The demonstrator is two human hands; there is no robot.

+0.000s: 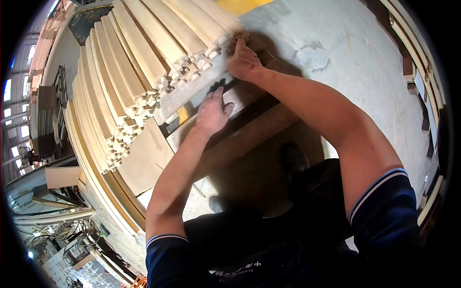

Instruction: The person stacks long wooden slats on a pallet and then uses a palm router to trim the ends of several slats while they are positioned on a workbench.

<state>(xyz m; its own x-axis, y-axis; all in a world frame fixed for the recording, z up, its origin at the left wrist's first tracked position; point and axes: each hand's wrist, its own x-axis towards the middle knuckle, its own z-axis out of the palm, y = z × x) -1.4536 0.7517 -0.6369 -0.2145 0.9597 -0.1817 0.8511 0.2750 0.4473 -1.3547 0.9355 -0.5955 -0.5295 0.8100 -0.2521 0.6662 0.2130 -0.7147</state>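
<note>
Both hands reach forward in the head view. Left hand (213, 113) is open, with fingers and thumb spread, over a worn grey-brown wooden plank (180, 98); whether it presses on it, I cannot tell. Right hand (244, 62) is at the right near corner of a pile of pale, gently curved wooden slats (128, 57). Its fingers are blurred and partly hidden, so I cannot say if they grip a slat.

The step in hand seems to be handling slats at this corner; the next move probably calls for a sure hold without disturbing the neighbours.

The slats look smooth, with faint grain, and their near ends narrow into short, rounded tongues. Beside the plank lies a flat, light-brown board (144, 151); the grey floor (345, 62) is smooth, with darker stains.
</note>
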